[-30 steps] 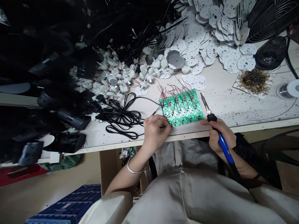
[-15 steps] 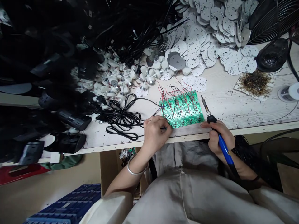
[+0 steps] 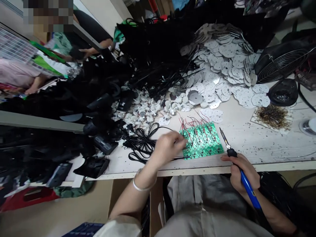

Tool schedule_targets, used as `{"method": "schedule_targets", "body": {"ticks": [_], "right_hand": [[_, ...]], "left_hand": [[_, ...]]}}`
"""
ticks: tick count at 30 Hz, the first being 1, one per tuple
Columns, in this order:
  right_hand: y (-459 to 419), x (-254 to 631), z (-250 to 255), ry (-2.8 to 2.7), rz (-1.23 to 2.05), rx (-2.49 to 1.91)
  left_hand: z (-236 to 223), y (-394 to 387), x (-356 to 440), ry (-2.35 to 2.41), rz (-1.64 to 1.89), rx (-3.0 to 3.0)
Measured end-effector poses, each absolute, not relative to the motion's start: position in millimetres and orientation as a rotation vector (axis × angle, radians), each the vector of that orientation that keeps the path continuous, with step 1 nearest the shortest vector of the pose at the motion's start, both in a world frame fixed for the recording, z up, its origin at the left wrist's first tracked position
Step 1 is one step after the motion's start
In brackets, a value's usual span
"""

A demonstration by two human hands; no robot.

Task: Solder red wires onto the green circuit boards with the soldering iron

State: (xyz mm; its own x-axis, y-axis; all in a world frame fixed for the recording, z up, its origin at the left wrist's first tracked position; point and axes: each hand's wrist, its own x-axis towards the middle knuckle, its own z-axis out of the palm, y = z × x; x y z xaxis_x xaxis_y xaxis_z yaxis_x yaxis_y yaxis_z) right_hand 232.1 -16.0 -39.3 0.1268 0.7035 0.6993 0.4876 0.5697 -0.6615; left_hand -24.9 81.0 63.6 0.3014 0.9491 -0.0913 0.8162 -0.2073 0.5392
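My right hand (image 3: 243, 176) grips a blue-handled soldering iron (image 3: 249, 189), its bare metal tip pointing up and away just right of the circuit board. The green circuit board (image 3: 203, 149) lies flat near the bench's front edge, with thin red and black wires standing along its far side. My left hand (image 3: 168, 148) hovers at the board's left edge, slightly blurred, its fingers curled together; whatever they pinch is hidden. Bundled black cables (image 3: 143, 143) lie to the left of that hand. One black cable runs beneath it to the board's near left corner.
White plastic parts (image 3: 148, 110) and white octagonal plates (image 3: 222, 85) are heaped behind the board. At right are a dirty tip-cleaning pad (image 3: 273, 118), a black dish (image 3: 283, 92), a fan (image 3: 283, 65) and a solder spool (image 3: 308, 126). Other people are at far left.
My left hand has risen from the board's near left corner to its upper left side. The right hand keeps hold of the soldering iron. The view has tilted upward.
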Motion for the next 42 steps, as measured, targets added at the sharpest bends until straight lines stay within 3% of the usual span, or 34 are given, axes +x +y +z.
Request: {"method": "schedule_targets", "body": {"ticks": [5,11,19,25,31,35,42], "right_hand": [[-15.1,231.5,-41.6,-1.577,0.163,-1.032],[-12.8,229.8,-34.1,-1.559,0.107,-1.061],[-12.9,230.1,-35.3,-1.448,0.181,-1.065],[-15.7,229.3,-44.0,-1.344,0.199,-1.049],[-12.9,233.5,-39.5,-1.396,0.177,-1.101],[-14.9,236.7,-42.2,-1.475,0.14,-1.122],[-15.4,240.5,-44.6,-1.559,0.178,-1.1]], "left_hand": [[70.5,217.0,-33.5,2.182,0.575,2.221],[57.7,288.0,-42.3,2.323,0.061,2.334],[120.0,190.7,-116.6,2.208,0.092,2.617],[80.3,117.5,-171.9,1.852,-0.021,2.699],[78.7,95.4,-121.0,1.818,-0.003,2.697],[87.6,66.5,-62.9,1.233,0.134,2.595],[40.0,45.8,-21.2,1.047,0.211,2.492]]}}
